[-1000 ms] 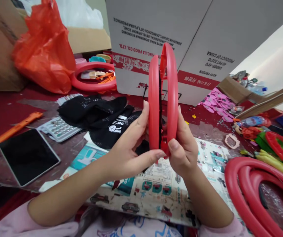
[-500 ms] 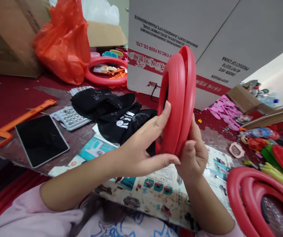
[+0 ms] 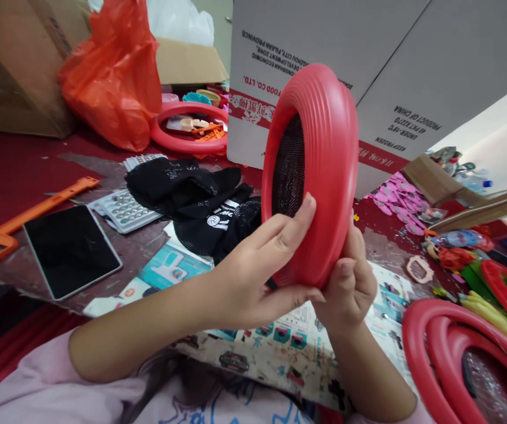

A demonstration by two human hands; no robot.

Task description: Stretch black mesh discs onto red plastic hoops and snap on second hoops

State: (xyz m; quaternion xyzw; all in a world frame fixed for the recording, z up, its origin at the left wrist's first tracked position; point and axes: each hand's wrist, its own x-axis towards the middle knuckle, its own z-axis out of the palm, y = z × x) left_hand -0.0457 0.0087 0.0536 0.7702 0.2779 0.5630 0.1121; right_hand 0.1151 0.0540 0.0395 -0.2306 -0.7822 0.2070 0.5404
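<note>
A red ribbed plastic ring [image 3: 324,153] stands upright between my hands, held above the table. Black mesh fabric [image 3: 289,171] shows inside its opening. My left hand [image 3: 253,265] grips the ring's lower near side, fingers on the ribbed face and thumb beneath. My right hand [image 3: 351,282] is closed round its lower right edge, with some fingers hidden behind it. Below lies printed cardboard [image 3: 253,353], and a heap of black mesh cloth [image 3: 209,200] with white print sits just left of the ring.
A tablet [image 3: 72,250], an orange plastic handle [image 3: 45,206] and a tray of small round pieces [image 3: 127,211] lie left. A white carton [image 3: 394,70] stands behind. More red rings [image 3: 434,353] are stacked at right, near pink pieces [image 3: 398,200]. An orange bag [image 3: 112,82] stands back left.
The ring has turned so its ribbed face and the mesh inside show more. The gap between its two red rims is no longer visible. Both hands keep hold of it.
</note>
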